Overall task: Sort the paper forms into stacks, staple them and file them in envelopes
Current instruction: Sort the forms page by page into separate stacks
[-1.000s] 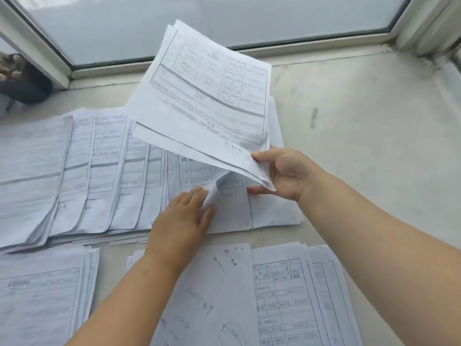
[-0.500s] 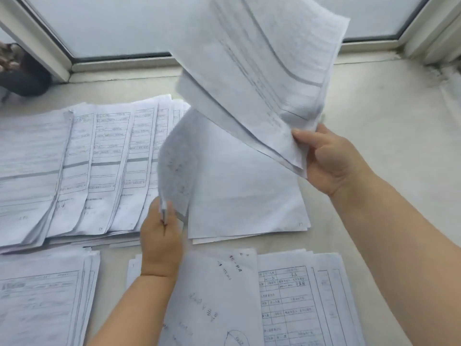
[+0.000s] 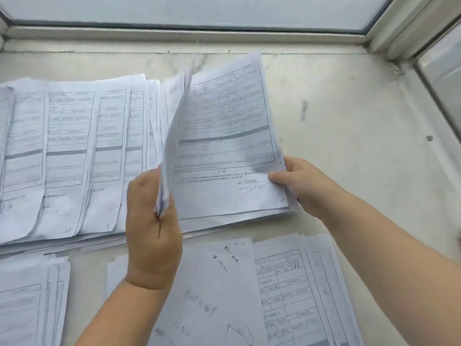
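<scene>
While the left hand (image 3: 153, 228) pinches a thin bundle of sheets (image 3: 174, 136) by its near edge, fingers and thumb curled round the paper, the bundle stands nearly edge-on to the camera, tilted up off the sill. Right hand (image 3: 303, 187) grips the near right corner of a printed form (image 3: 229, 136), thumb on top of the page, other fingers hidden under it; that form is the top sheet of a small stack (image 3: 249, 213) lying flat on the window sill (image 3: 349, 146), just right of the left hand's bundle and touching it along the left side. Left of both, a fanned row of forms (image 3: 69, 156) lies overlapping on the sill, printed side up, reaching the left frame edge. Near side: a stack with a handwritten sheet (image 3: 214, 295) on top sits under the left forearm, with a printed form (image 3: 294, 295) beside it to the right, partly under the right forearm. Another stack (image 3: 30, 300) sits at bottom left, apart from the handwritten one. Window frame (image 3: 199, 31) runs along the far edge of the sill, second pane at far right. Print on forms too blurred to read.
</scene>
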The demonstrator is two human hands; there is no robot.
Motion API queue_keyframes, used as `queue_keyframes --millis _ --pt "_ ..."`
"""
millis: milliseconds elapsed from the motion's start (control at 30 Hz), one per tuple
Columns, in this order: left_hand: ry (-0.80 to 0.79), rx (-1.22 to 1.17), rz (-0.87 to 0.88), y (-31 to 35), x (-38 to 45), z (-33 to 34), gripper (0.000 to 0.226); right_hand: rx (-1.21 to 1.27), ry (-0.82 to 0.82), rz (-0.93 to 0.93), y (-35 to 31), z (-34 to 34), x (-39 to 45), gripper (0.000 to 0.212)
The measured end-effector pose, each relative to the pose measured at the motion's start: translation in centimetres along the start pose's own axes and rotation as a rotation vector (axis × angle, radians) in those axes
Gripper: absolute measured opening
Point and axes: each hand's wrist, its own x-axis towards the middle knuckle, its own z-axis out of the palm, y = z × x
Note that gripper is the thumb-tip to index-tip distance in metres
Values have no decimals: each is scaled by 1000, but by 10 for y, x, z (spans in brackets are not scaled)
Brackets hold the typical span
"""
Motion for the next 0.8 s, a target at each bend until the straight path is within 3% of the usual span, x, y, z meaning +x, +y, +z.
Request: queue_keyframes --millis 100,233,333,400,467,533,600,700,800 --pt "-278 106 123 -7 4 17 45 -3 -21 12 4 7 5 30" --pt "-537 518 267 -21 1 32 48 -81 24 22 10 8 9 29" --pt "-555 463 256 -18 4 29 46 -484 306 -135 12 5 -1 38" --pt "-553 357 252 -19 4 25 39 -653 471 -303 11 8 -13 24" --pt "-545 275 277 -22 4 23 31 -537 362 -211 7 11 -21 7" --pt "-525 211 271 -25 3 23 27 -338 83 71 2 17 -24 22" --pt "-515 168 259 -26 2 22 26 -206 -100 230 -3 23 -22 26" --pt "-523 156 265 -28 2 21 27 -139 -123 191 -2 31 -15 11" --pt "-512 142 252 -27 4 21 32 -206 -76 110 0 37 -10 26"
